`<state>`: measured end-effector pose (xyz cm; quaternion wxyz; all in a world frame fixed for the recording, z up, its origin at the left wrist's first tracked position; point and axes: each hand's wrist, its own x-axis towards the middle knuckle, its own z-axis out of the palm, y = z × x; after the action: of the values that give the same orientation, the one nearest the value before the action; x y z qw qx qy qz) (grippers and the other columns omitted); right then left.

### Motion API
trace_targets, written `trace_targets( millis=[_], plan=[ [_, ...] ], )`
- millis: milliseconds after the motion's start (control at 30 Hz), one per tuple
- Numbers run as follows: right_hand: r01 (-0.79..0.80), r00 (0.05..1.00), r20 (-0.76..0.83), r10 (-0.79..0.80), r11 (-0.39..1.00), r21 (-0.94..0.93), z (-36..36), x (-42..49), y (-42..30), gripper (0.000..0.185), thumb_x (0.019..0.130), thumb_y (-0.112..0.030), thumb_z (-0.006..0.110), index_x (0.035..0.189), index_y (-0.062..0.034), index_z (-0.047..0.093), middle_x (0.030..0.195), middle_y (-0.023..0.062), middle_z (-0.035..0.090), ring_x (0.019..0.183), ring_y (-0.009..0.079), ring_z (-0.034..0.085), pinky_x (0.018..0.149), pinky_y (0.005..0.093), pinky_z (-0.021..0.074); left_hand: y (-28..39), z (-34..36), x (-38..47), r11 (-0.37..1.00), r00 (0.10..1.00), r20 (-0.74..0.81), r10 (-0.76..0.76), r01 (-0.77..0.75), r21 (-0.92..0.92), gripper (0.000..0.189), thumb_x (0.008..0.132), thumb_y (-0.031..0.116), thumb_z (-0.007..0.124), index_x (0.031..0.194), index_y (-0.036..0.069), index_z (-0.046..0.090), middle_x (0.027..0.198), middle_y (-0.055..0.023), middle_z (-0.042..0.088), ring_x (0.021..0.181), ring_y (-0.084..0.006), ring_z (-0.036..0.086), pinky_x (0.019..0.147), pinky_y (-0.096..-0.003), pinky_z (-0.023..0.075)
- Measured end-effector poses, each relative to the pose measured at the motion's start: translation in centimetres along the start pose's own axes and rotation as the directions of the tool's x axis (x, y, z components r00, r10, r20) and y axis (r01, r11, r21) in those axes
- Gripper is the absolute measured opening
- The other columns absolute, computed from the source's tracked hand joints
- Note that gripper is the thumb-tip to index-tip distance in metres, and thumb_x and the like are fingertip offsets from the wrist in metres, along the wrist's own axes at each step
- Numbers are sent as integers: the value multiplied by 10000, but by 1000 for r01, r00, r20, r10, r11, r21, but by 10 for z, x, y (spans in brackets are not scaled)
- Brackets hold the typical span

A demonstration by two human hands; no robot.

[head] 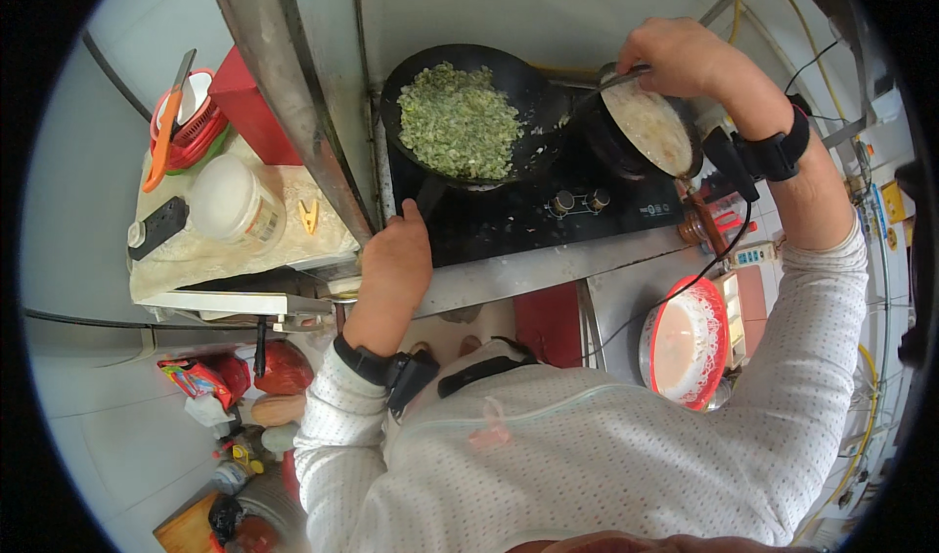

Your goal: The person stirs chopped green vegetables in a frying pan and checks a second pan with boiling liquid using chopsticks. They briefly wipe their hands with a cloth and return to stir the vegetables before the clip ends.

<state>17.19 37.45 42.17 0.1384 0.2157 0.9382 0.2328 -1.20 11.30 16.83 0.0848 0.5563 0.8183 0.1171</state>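
My left hand (400, 256) is closed on the handle of a black wok (539, 158) on the left of the black cooktop (477, 223). Finely chopped green food (462, 124) lies in the wok. Above the right side of the cooktop, my right hand (671, 58) grips the handle of a metal spatula (605, 89), which slopes down towards the wok's right side, where its blade is hard to make out. Under that hand a dark pan (693, 131) holds a pale, bubbling liquid (649, 124).
A metal post (293, 76) stands left of the cooktop. Beyond it are a white-lidded tub (227, 201), a yellow clip (309, 217), a red box (257, 113) and an orange-handled knife (167, 127) on baskets. A red-rimmed basin (722, 333) sits at the right; a black cable (689, 282) passes over it.
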Motion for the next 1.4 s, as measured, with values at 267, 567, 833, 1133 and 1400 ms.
trace_targets(
  millis=[267, 567, 833, 1133, 1400],
  plan=[
    [59, 998, 40, -53, 986, -153, 26, -16, -27, 249, 744, -28, 626, 939, -157, 712, 845, 105, 688, 863, 324, 665, 718, 416, 542, -1, -1, -2, 999, 1000, -27, 2, -3, -36, 508, 840, 97, 587, 1303, -56, 442, 904, -196, 645, 828, -356, 661, 710, -412, 548],
    [56, 998, 48, -49, 989, -137, 18, -38, -25, 351, 754, -82, 664, 1089, -184, 691, 787, 124, 654, 811, 327, 646, 693, 429, 514, 2, -5, 0, 999, 1000, 17, 9, -10, 38, 556, 818, 31, 566, 1347, -62, 424, 939, -178, 658, 799, -295, 696, 686, -339, 578],
    [59, 991, 123, -48, 994, -91, 20, -33, -37, 373, 782, -41, 616, 1113, -199, 685, 904, 111, 691, 886, 296, 672, 733, 399, 548, 1, -4, 0, 999, 1000, 2, 23, -23, 38, 546, 809, 36, 581, 1327, -66, 439, 928, -177, 663, 798, -292, 696, 692, -338, 577],
    [84, 994, 81, -72, 984, -158, 52, -23, -27, 279, 817, -50, 574, 1054, -147, 684, 890, 112, 687, 868, 296, 674, 713, 396, 548, 1, -2, -3, 997, 998, -56, 37, -33, 63, 530, 804, 37, 578, 1310, -68, 460, 889, -165, 668, 762, -286, 698, 669, -336, 577],
    [128, 992, 10, -129, 971, -203, 48, -23, -29, 400, 783, -46, 593, 1153, -189, 646, 875, 122, 647, 810, 315, 662, 676, 399, 545, 0, -1, -3, 995, 992, -113, 63, -53, 84, 511, 797, 48, 582, 1289, -62, 495, 849, -143, 664, 733, -259, 695, 643, -317, 573]
  ],
)
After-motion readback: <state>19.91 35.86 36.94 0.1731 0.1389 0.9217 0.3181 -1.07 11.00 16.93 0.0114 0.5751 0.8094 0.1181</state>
